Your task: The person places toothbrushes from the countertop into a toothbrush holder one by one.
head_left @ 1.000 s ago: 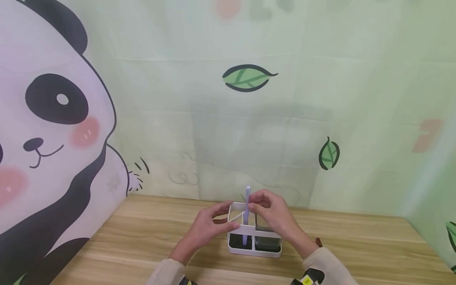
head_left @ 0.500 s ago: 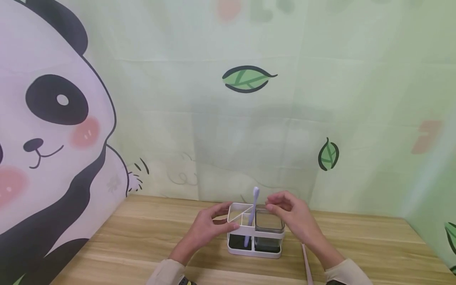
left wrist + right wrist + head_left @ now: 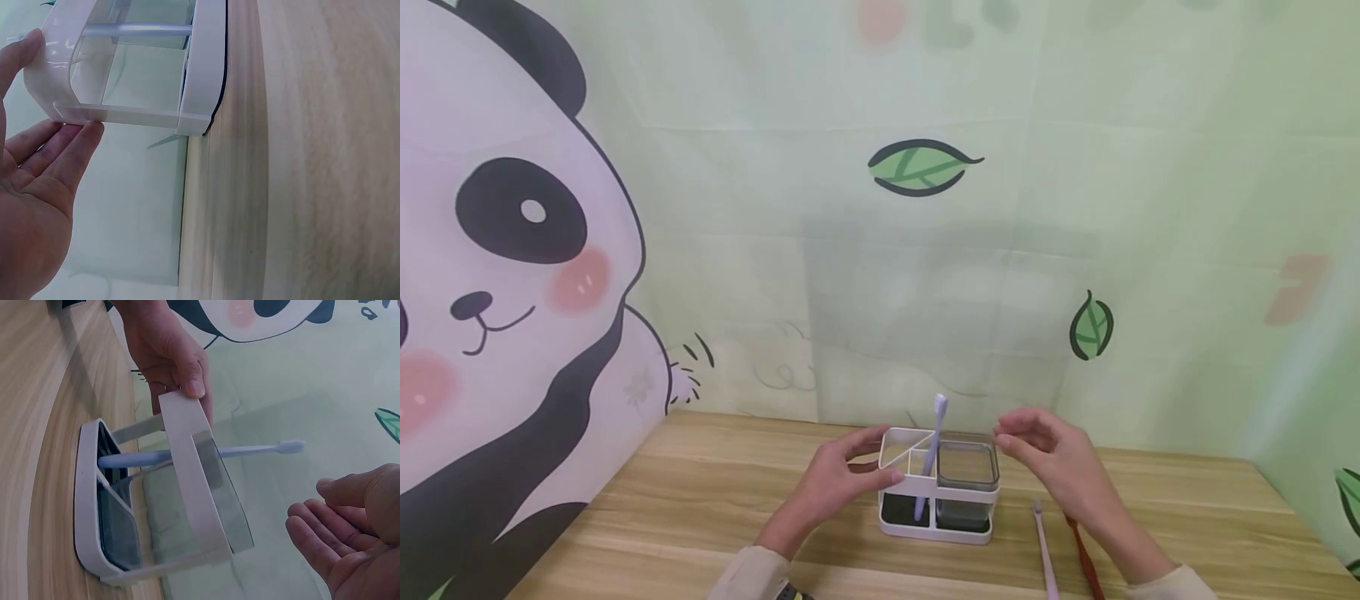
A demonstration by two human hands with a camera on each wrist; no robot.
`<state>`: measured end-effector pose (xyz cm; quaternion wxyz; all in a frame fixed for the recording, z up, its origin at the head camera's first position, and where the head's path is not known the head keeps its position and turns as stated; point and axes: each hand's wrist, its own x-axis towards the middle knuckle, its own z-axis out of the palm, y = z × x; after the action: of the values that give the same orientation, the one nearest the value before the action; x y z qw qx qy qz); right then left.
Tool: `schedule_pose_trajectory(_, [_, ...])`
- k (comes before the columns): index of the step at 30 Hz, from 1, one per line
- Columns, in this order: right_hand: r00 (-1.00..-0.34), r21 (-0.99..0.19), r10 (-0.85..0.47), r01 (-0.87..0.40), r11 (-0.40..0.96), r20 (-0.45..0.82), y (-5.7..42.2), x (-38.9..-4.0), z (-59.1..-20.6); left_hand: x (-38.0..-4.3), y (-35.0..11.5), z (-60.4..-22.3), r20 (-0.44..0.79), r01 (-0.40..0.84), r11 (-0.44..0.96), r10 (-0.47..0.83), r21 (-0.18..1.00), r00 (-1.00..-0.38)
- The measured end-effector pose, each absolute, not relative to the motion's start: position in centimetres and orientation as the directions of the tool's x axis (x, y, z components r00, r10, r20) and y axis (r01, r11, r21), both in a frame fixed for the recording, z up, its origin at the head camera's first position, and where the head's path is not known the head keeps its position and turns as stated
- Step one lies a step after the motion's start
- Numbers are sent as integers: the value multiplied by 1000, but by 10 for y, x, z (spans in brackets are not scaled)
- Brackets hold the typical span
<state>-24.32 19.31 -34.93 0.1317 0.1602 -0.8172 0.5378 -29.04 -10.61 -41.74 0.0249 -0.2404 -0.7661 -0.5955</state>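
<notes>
A white toothbrush holder [image 3: 964, 538] stands on the wooden table, its top split into compartments on the left. A lavender toothbrush [image 3: 929, 458] leans in one of the small compartments, bristle end up. In the right compartment sits a clear grey cup [image 3: 967, 482]. My left hand [image 3: 837, 473] grips the holder's left upper rim, thumb at the front and fingers round the side; the left wrist view shows this hand [image 3: 37, 206] touching the rim. Holding nothing, my right hand [image 3: 1063, 462] hovers right of the cup, fingers loosely bent, apart from the holder.
A pale pink toothbrush [image 3: 1045, 552] and a reddish-brown toothbrush [image 3: 1084, 560] lie on the table [image 3: 1210, 533] right of the holder; my right forearm partly covers the brown one. A green cloth backdrop [image 3: 1187, 208] with a panda print rises behind the table.
My right hand has let go of the lavender toothbrush and moved right, and the brush now leans rightward. The two toothbrushes on the table have come into clearer view. My left hand stays put.
</notes>
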Motion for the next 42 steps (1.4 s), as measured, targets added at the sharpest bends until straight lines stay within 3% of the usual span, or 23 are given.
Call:
schedule_pose_trajectory(18, [-939,-812,-61,-324,485,339,226,-233,-362,-287,-105,-413,321,391,171,331,904,-887])
schedule_pose_trajectory(26, [-957,-831,-37,-269,486,288,241,-230,-373,-268,-103,-388,316,392,169,349,904,-882])
schedule_pose_trajectory(42, [-981,-844,-10,-173,508,195,263,-228,-390,-267,-102,-387,322,392,160,343,906,-883])
